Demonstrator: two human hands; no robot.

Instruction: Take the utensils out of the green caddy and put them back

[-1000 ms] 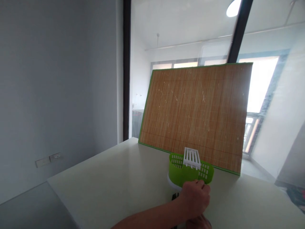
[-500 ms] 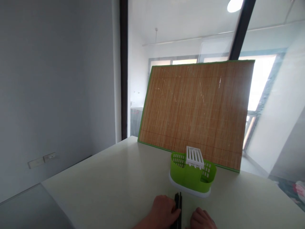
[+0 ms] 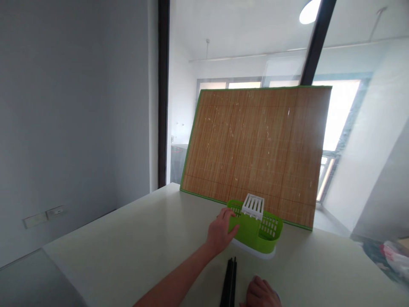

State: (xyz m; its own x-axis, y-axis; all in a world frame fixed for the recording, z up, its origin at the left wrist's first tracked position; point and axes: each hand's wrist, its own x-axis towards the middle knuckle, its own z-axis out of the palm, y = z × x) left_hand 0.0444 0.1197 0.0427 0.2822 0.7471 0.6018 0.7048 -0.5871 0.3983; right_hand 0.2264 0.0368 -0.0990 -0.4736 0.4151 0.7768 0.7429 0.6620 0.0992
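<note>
A green plastic holder (image 3: 255,230) with slotted walls and a white slotted insert (image 3: 253,206) stands on a white base on the white table (image 3: 143,247). My left hand (image 3: 221,231) reaches forward and rests its fingers against the holder's left side. A pair of black chopsticks (image 3: 230,283) lies on the table in front of the holder, between my two hands. My right hand (image 3: 260,293) sits low at the bottom edge, just right of the chopsticks, fingers curled, holding nothing that I can see.
A large bamboo mat with a green border (image 3: 255,149) leans upright behind the holder against a glass partition. A grey wall with sockets (image 3: 41,215) is at left. A plastic bag (image 3: 394,253) lies low at the far right.
My left hand left the chopsticks and moved forward to the holder's left side. The chopsticks now lie free on the table. My right hand stayed low near them.
</note>
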